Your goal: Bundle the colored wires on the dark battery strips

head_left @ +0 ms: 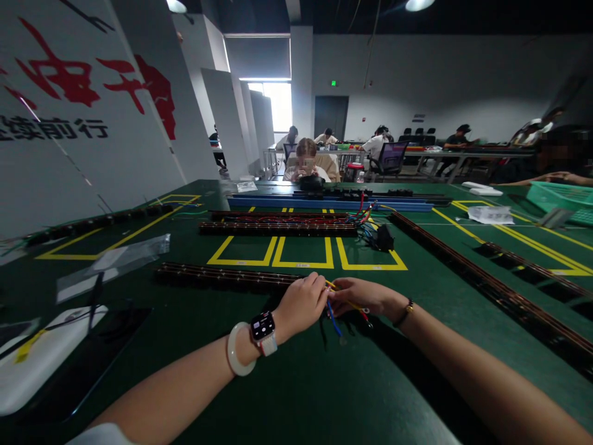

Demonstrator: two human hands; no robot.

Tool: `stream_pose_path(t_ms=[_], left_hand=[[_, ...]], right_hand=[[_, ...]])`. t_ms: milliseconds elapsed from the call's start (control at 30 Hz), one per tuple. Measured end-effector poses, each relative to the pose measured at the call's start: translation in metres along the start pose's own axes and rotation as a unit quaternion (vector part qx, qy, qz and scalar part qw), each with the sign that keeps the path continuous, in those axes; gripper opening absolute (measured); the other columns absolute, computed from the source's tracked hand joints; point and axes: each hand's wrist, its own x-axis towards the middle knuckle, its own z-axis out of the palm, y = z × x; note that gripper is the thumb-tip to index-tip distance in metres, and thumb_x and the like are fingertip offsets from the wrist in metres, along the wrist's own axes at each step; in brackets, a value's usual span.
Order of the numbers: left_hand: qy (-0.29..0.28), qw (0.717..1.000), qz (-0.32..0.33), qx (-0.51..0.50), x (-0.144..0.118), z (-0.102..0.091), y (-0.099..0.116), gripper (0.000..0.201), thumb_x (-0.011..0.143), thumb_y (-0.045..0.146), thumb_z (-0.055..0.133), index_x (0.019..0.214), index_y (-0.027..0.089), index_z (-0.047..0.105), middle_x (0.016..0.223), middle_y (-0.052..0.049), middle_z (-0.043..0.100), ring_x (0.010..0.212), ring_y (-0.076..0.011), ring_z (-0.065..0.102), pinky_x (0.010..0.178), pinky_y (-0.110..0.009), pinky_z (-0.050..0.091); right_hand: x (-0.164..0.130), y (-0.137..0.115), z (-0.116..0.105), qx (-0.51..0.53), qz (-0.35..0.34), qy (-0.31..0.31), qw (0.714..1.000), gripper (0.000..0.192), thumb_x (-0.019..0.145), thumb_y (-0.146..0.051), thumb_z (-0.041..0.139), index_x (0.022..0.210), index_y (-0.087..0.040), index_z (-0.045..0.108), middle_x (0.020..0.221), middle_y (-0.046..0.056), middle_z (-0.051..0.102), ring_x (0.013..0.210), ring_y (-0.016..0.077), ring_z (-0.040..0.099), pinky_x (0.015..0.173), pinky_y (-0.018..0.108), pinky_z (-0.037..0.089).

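My left hand (301, 304), with a watch and a pale bangle on the wrist, and my right hand (364, 298), with a thin bracelet, meet at the near end of a long dark terminal strip (222, 276) on the green table (296, 383). Both pinch a bundle of coloured wires (334, 309): yellow, blue and red strands stick out between and below the fingers. The wire ends under my hands are partly hidden.
More dark strips (278, 227) with wires and a black part (384, 238) lie beyond yellow floor-tape boxes (303, 253). A long rail (491, 284) runs along the right. Plastic bags (115, 259) and a white device (41, 358) lie left. A green basket (565, 198) and seated people are farther back.
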Motion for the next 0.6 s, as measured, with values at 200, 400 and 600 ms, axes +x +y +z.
stream_pose_path(t_ms=[200, 400, 600], left_hand=[[-0.101, 0.971, -0.063, -0.209, -0.009, -0.005, 0.015, 0.043, 0.095, 0.042, 0.027, 0.086, 0.016, 0.059, 0.082, -0.004, 0.063, 0.07, -0.0141, 0.059, 0.064, -0.027, 0.043], [-0.251, 0.783, -0.234, -0.52, -0.005, 0.009, 0.015, 0.057, 0.089, 0.06, 0.025, 0.089, 0.011, 0.053, 0.068, -0.008, 0.063, 0.057, -0.0173, 0.062, 0.057, -0.031, 0.048], [-0.165, 0.594, -0.241, -0.749, -0.003, 0.02, 0.011, 0.036, 0.095, 0.041, 0.036, 0.105, 0.011, 0.054, 0.103, -0.015, 0.065, 0.094, -0.0189, 0.063, 0.095, -0.039, 0.042]], right_hand=[[-0.003, -0.005, 0.001, -0.002, 0.027, -0.034, 0.999, 0.024, 0.086, -0.037, 0.058, 0.088, -0.012, 0.06, 0.079, 0.004, 0.064, 0.067, 0.012, 0.061, 0.068, 0.026, 0.05], [-0.002, -0.008, -0.005, -0.218, -0.029, 0.042, 0.975, 0.03, 0.086, -0.04, 0.055, 0.081, -0.012, 0.063, 0.071, 0.003, 0.062, 0.06, 0.0105, 0.054, 0.057, 0.021, 0.042], [-0.006, -0.014, 0.011, -0.519, -0.084, 0.179, 0.831, 0.024, 0.086, -0.017, 0.044, 0.07, -0.012, 0.061, 0.062, 0.002, 0.06, 0.052, 0.0089, 0.047, 0.049, 0.02, 0.03]])
